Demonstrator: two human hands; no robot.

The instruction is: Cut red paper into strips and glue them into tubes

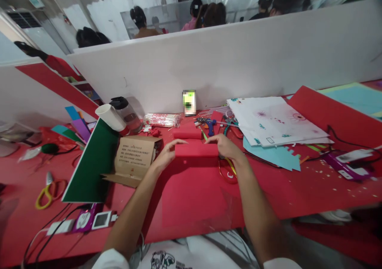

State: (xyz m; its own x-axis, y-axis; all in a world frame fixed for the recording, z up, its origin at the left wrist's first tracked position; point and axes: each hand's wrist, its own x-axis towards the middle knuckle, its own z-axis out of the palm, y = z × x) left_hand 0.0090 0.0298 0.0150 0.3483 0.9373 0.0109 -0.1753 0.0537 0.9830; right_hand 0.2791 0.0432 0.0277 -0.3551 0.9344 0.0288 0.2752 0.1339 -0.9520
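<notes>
Between my two hands is a folded piece of red paper [196, 150], raised a little over the red tabletop. My left hand [167, 154] grips its left end, fingers curled over the top edge. At the right end my right hand [222, 145] holds the same piece, its fingers bent over the upper edge. Just behind it lies another red roll or folded strip [187, 133]. A blue glue gun [210, 126] rests beyond my right hand. Yellow-handled scissors [231, 166] lie partly hidden beside my right wrist.
On the left are an open cardboard box [133, 157], a green board [89, 165], a bottle [127, 112] and scissors [47, 191]. White printed sheets [274, 119] and light blue paper [283, 157] lie right. A white partition [227, 58] stands behind; people's heads show beyond it.
</notes>
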